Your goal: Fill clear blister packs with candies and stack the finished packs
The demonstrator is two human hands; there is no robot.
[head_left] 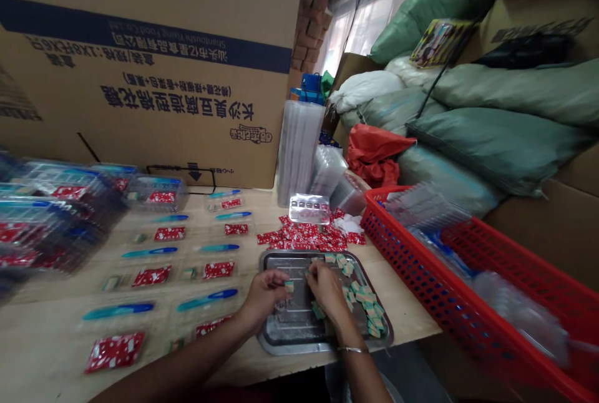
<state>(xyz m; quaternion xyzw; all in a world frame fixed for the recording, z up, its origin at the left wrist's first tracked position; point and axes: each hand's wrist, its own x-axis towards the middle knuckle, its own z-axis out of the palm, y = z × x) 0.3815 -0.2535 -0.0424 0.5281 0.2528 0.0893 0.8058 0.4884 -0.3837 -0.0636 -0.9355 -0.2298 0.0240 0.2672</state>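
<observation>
left hand [268, 296] pinching small piece [289, 286], right hand [326, 287] over tray [294, 332], grip unclear, upside-down carton [154, 122] lettered "yixing food"

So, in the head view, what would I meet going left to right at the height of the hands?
Stacked packs → blue pens → left hand → right hand → red basket.
</observation>
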